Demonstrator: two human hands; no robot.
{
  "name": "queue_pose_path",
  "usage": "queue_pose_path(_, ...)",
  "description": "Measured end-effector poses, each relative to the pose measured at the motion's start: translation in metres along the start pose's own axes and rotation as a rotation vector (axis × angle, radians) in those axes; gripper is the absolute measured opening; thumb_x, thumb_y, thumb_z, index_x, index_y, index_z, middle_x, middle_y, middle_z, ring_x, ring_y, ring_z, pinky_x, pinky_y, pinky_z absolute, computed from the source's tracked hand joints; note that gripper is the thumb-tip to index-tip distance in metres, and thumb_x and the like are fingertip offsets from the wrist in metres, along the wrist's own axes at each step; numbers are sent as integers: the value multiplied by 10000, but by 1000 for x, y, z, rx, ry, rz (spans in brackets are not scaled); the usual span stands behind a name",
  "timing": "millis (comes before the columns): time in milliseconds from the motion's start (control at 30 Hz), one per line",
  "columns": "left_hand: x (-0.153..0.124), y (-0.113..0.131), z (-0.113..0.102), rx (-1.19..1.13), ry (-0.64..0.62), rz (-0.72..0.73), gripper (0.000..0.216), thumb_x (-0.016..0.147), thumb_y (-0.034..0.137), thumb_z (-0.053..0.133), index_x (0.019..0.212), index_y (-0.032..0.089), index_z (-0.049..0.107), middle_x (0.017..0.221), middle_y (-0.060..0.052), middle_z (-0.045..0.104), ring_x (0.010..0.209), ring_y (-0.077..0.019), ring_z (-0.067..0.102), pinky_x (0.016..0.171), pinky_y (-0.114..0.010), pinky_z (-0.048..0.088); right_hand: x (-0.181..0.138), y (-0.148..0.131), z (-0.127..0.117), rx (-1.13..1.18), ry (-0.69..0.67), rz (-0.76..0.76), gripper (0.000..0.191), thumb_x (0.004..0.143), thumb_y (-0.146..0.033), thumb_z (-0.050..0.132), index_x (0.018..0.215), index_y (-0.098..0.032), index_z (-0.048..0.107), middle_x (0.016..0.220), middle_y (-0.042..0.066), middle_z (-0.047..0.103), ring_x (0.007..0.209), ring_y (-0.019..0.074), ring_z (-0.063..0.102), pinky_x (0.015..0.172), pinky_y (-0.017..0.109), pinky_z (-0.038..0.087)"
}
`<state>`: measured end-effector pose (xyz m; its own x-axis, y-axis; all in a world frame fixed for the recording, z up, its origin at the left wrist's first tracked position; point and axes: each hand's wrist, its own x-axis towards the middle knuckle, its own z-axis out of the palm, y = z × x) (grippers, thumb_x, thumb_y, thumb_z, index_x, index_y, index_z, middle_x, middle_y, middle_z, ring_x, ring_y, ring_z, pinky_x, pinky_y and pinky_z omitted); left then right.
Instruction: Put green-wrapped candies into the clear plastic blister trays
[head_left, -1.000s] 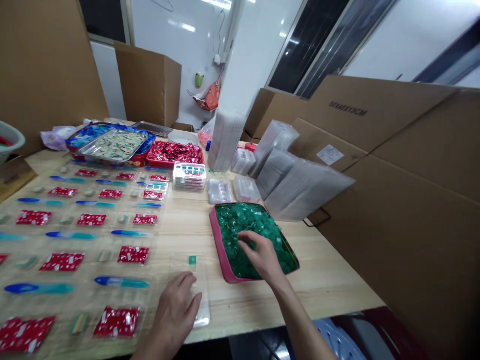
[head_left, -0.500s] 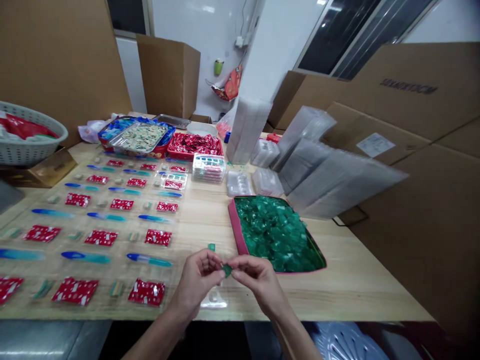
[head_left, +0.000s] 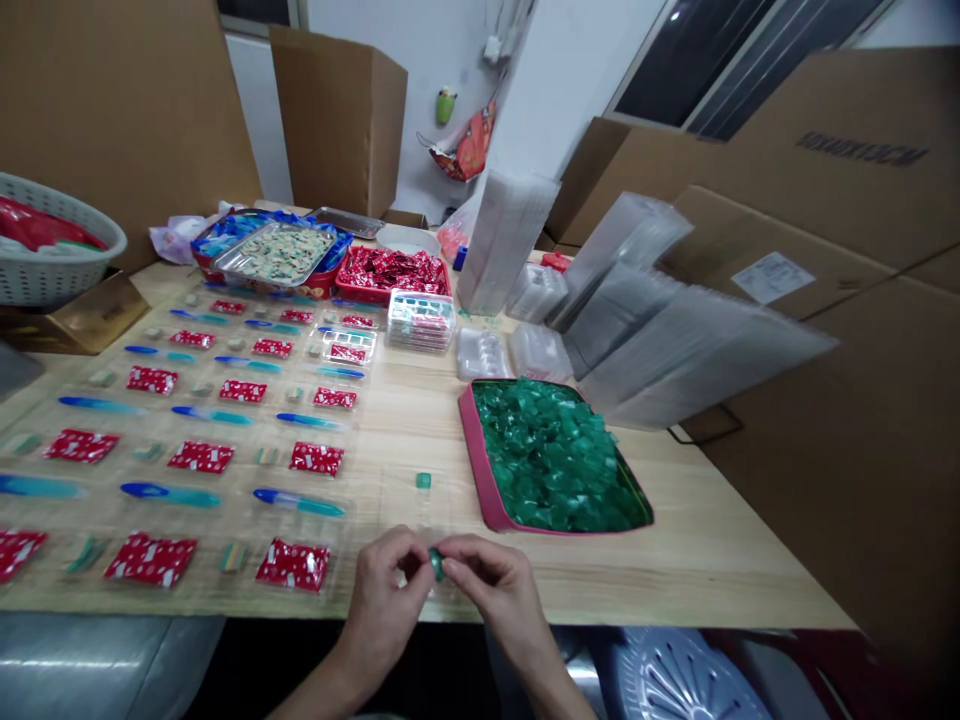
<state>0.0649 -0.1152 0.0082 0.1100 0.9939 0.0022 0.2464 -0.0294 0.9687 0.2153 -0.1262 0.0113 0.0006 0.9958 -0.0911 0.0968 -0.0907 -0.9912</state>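
Between their fingertips, my left hand [head_left: 390,585] and my right hand [head_left: 487,580] pinch a small green translucent piece [head_left: 436,565] near the table's front edge. Just beyond them lies a clear plastic tray [head_left: 397,500], partly hidden by the hands. One green square [head_left: 424,481] sits in it. To the right stands a pink-rimmed bin [head_left: 474,455] heaped with green translucent pieces [head_left: 555,455]. On my left, rows of clear trays hold red patterned packets [head_left: 292,565], blue pen-like sticks [head_left: 298,502] and small striped blocks [head_left: 234,557].
Stacks of clear plastic trays [head_left: 697,350] lean behind the green bin. Toward the back are a red tray [head_left: 394,278] of red packets, a metal tray [head_left: 277,258] of small pieces and a stack of filled packs [head_left: 420,322]. Cardboard boxes [head_left: 847,400] border the right side.
Both hands have shifted slightly left and toward me, still pinching the green piece. The green square in the tray now shows fully beyond them. The view has tilted a little.
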Motion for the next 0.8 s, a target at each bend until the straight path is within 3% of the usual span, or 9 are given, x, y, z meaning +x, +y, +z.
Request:
queue_pose_path(167,8,1,-9,179,-76,63,190,767,173,548,890,173,693,693,-22,623,646,-160,584,604,-258,460,26,-1,-2,-239,46,-238,85,778,-235,653,819,-197,718,828,63,729,779,202,676,718,297,543)
queue_pose_path(333,7,-4,-6,453,-103,188,192,800,154,498,893,175,664,892,-84,648,842,-215,601,761,-342,494,56,9,1,-653,-80,-476,206,850,-106,506,838,-200,688,870,70,698,815,188,635,754,295,501)
queue_pose_path(467,6,-7,-2,546,-184,174,164,800,158,492,882,174,634,917,-85,639,871,-231,598,780,-365,499,66,14,10,-838,-131,-479,211,842,-73,508,760,-190,663,784,51,660,777,178,601,722,272,474)
queue_pose_path(600,6,-13,-2,560,-172,212,162,812,180,487,899,177,623,935,-93,639,872,-238,606,769,-368,505,60,4,12,-874,-173,-451,188,831,-72,525,793,-196,661,803,43,645,763,166,598,686,243,466)
queue_pose_path(700,7,-17,-3,552,-168,250,148,823,193,486,872,189,625,919,-88,643,855,-235,615,746,-357,510,47,-12,-5,-831,-124,-491,223,849,-80,495,949,-210,646,959,63,649,852,171,607,739,246,470)
queue_pose_path(800,8,-16,-5,548,-180,271,149,834,206,479,846,195,628,910,-85,646,844,-232,621,737,-354,514,36,-24,-41,-851,58,-478,206,866,-100,462,901,-203,637,930,69,655,860,180,601,761,268,462)
